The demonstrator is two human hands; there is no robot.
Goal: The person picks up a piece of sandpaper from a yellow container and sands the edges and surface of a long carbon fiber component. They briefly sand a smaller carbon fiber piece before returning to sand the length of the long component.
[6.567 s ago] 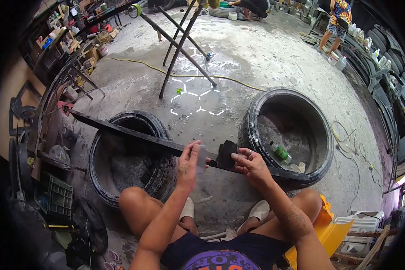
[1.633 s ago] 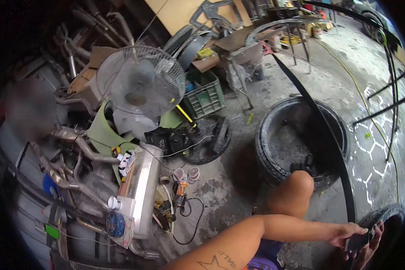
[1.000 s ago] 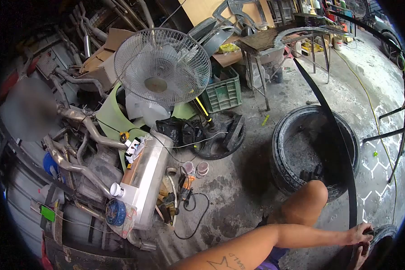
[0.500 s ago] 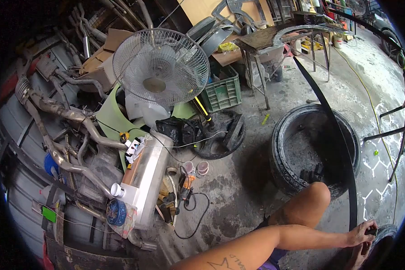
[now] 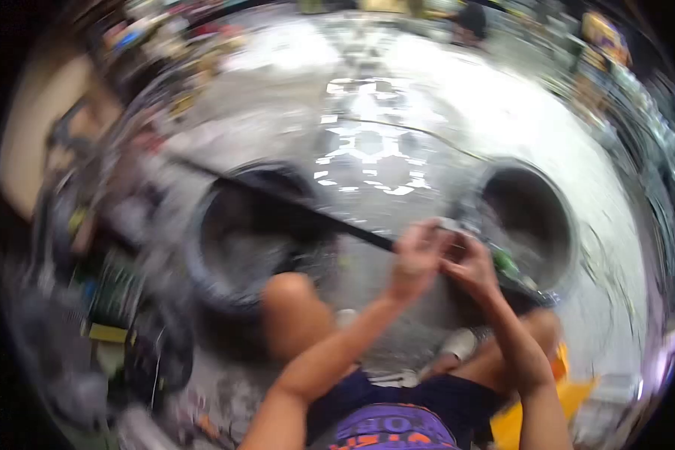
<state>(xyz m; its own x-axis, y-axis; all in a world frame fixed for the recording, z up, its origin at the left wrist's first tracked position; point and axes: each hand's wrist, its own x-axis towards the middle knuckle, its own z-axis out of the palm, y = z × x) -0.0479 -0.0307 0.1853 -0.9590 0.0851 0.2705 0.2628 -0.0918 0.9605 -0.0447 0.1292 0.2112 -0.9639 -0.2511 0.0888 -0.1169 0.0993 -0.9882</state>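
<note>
The picture is heavily motion-blurred. A long black strip (image 5: pixel 307 214) runs from the upper left down to the right across two tyres lying flat on the floor. My left hand (image 5: pixel 416 256) is curled on the strip between the tyres. My right hand (image 5: pixel 469 264) is pressed close against it from the right, by a small pale object (image 5: pixel 450 223) too blurred to name. Whether the right hand grips anything cannot be made out. My knees and feet are below the hands.
The left tyre (image 5: pixel 202 277) and the right tyre (image 5: pixel 562 217) lie on a concrete floor (image 5: pixel 427 112) painted with white hexagons. Blurred clutter and a green crate (image 5: pixel 116 289) fill the left side. A yellow seat (image 5: pixel 532 409) is under me. People stand far back.
The camera has swung from the cluttered left side, with its fan and pipes, back to the front. Both hands are in the middle of view again, together on the strip.
</note>
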